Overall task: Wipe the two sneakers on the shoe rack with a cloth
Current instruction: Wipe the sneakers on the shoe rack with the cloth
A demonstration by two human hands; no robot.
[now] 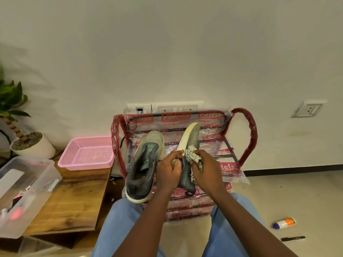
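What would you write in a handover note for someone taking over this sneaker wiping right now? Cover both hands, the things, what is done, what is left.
Hands: left hand grips the tilted sneaker, its pale sole turned left, over the shoe rack; right hand presses the cloth on its upper.
The other sneaker sits upright on the rack, left side, untouched.
Done: wiping the tilted sneaker is under way; how far, cannot tell.
Left: finish it, set it down, wipe the other sneaker if needed.
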